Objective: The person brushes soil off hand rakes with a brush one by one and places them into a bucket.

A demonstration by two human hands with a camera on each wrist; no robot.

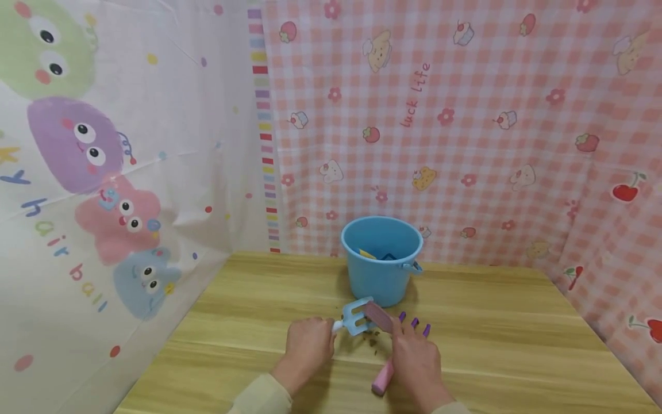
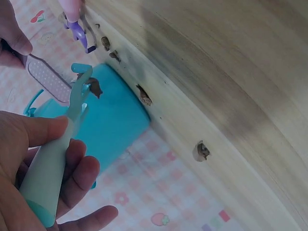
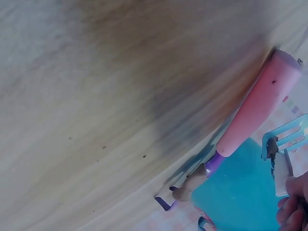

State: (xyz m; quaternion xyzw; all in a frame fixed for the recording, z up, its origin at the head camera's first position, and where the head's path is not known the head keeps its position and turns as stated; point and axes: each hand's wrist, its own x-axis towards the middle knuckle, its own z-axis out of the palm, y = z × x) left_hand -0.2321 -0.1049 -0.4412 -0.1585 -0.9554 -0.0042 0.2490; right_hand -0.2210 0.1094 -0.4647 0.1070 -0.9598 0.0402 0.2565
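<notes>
My left hand point(image 1: 310, 345) grips the pale handle of a toy garden fork point(image 1: 354, 317) with light blue tines. In the left wrist view its thumb lies along the handle point(image 2: 45, 173), and a brown clump of dirt point(image 2: 95, 87) clings by the tines. My right hand point(image 1: 418, 356) pinches a small flat brush point(image 1: 379, 316), mauve with rows of pale dots in the left wrist view. The brush's end overlaps the tines. Beneath the right hand lies a toy rake point(image 1: 384, 376) with a pink handle and purple prongs, its middle hidden by that hand.
A light blue bucket point(image 1: 380, 282) stands just behind the fork, with a yellow piece point(image 1: 367, 253) and something dark blue inside. Brown crumbs point(image 1: 372, 340) lie scattered on the wooden table point(image 1: 491, 345). Patterned cloths point(image 1: 465, 75) hang behind and at both sides.
</notes>
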